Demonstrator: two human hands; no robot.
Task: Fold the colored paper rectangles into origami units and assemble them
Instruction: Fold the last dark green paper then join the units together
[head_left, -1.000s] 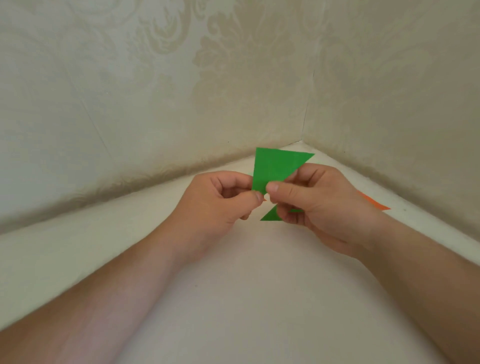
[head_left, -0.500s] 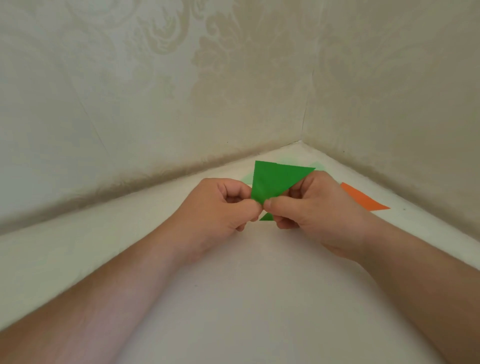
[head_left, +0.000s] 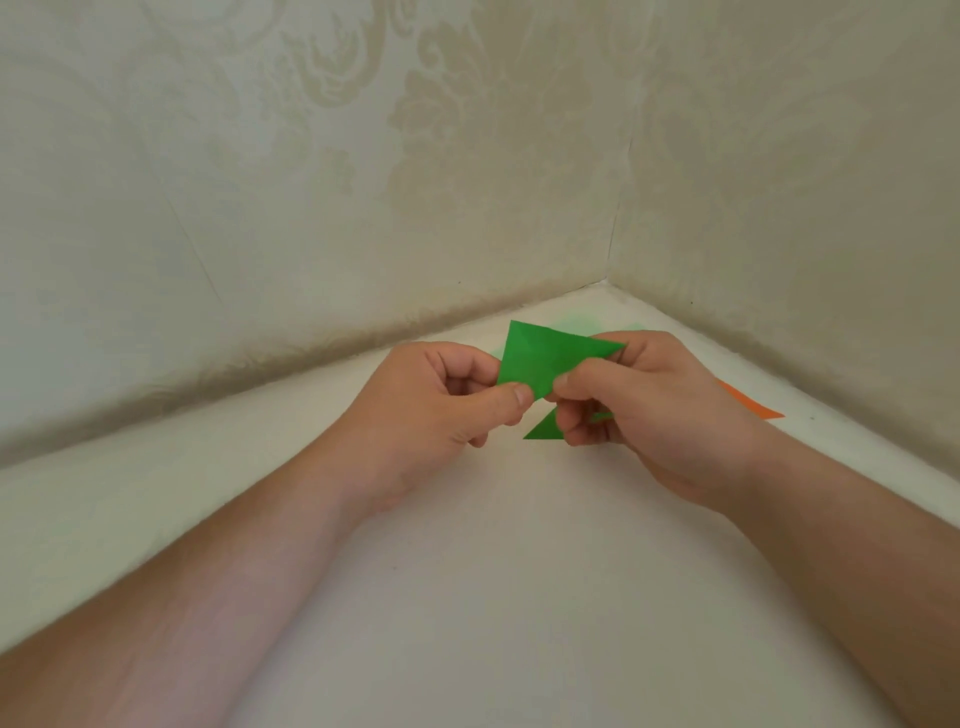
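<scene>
In the head view, the green paper (head_left: 545, 358) is sitting just above the middle of the frame, lifted off the white tabletop (head_left: 519, 571) and caught between both hands. It is looking very light and thin, so it is likely to be bending and creasing at the slightest squeeze, and a stray pinch is probably going to leave a mark that stays; the best hold is seeming to be along the folded edges and near the lower point, where the layers are doubled and stiffer, not out on the loose tips. The left hand (head_left: 447, 400) is closing its grip on the lower left edge, thumb pressing the sheet against curled fingers. The right hand (head_left: 644, 410) is pinching the lower right part with thumb on top and fingers curled behind, hiding much of the sheet. The paper is showing as a bright, flat green triangle pointing toward the upper right, with a smaller green tip poking out below the right hand's fingers. At the right edge of the frame, an orange paper (head_left: 748, 402) is lying flat on the tabletop near the wall, partly hidden behind the right wrist.
</scene>
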